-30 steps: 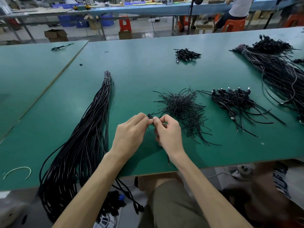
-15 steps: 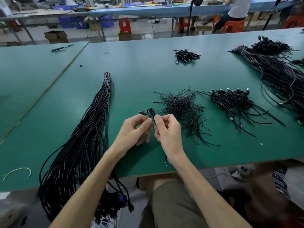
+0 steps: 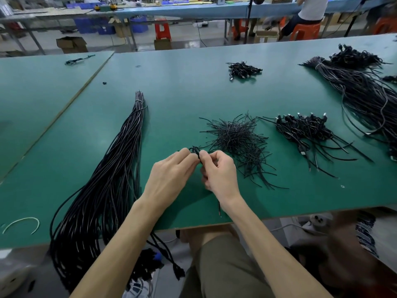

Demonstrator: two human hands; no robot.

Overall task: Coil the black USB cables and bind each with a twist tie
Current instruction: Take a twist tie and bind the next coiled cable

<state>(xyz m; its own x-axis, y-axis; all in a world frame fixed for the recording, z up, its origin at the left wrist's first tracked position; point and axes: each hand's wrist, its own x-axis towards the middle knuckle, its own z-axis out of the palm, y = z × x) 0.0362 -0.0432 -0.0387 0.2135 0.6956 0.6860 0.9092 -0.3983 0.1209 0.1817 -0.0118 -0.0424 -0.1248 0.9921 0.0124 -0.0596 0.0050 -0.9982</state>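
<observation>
A small coiled black USB cable [image 3: 195, 150] is held between both hands above the green table [image 3: 182, 100]. My left hand [image 3: 171, 175] pinches the coil from the left with its fingertips. My right hand [image 3: 220, 173] pinches it from the right, fingers curled; a thin cable end [image 3: 219, 209] hangs below the right wrist. A loose pile of black twist ties [image 3: 238, 138] lies just right of the hands. A long bundle of uncoiled black cables [image 3: 111, 179] runs along the left and droops over the table's front edge.
Bound coils [image 3: 305, 130] lie to the right, a smaller heap of coils [image 3: 243, 69] at the back. Another large cable bundle [image 3: 365, 93] fills the far right. A white curved strip [image 3: 21, 223] lies front left. A seated person [image 3: 309, 14] works at a far bench.
The hands have kept working at the coil in the same spot; the small loop that showed above the fingertips half a second ago is now drawn tighter between them.
</observation>
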